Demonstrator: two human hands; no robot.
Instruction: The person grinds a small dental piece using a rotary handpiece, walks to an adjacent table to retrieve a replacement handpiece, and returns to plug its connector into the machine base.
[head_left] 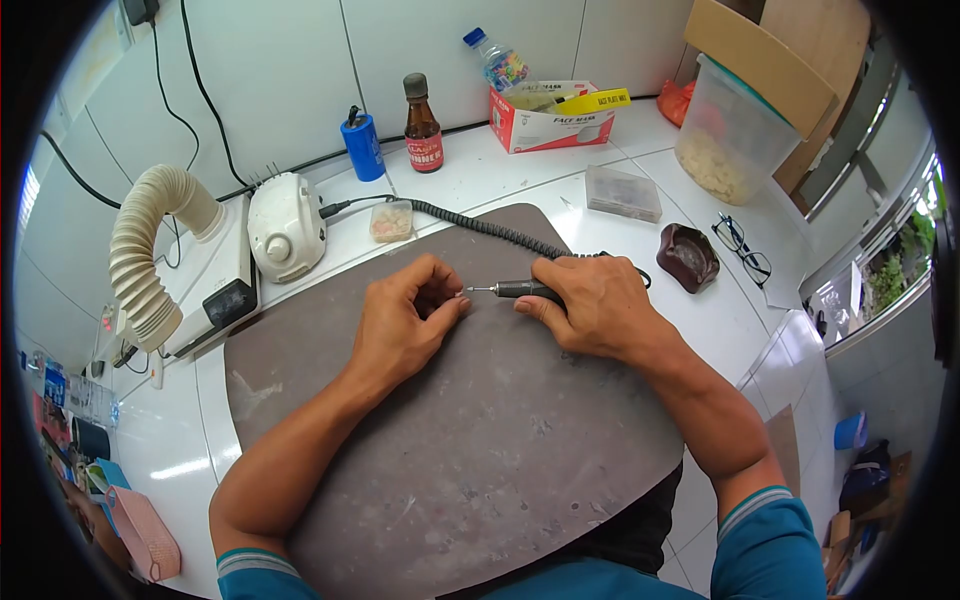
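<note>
My right hand (pixel 600 302) is wrapped round a dark rotary tool handpiece (pixel 528 289), its thin metal bit pointing left. Opposite it, my left hand (pixel 405 312) is closed in a pinch on a tiny pale piece, too small to name, right at the bit's tip. Whether bit and piece touch, I cannot tell. Both hands are above a grey-brown mat (pixel 450 480). A coiled black cord (pixel 480 228) runs from the white control unit (pixel 286 228) to behind my right hand.
Left stands a ribbed hose (pixel 150 240). Along the back are a blue cylinder (pixel 363 148), a brown bottle (pixel 423 130), a small tub (pixel 391 221) and a face mask box (pixel 550 128). Rightward lie a clear case (pixel 622 194), a dark ashtray-like dish (pixel 687 258), glasses (pixel 742 248) and a plastic container (pixel 725 140).
</note>
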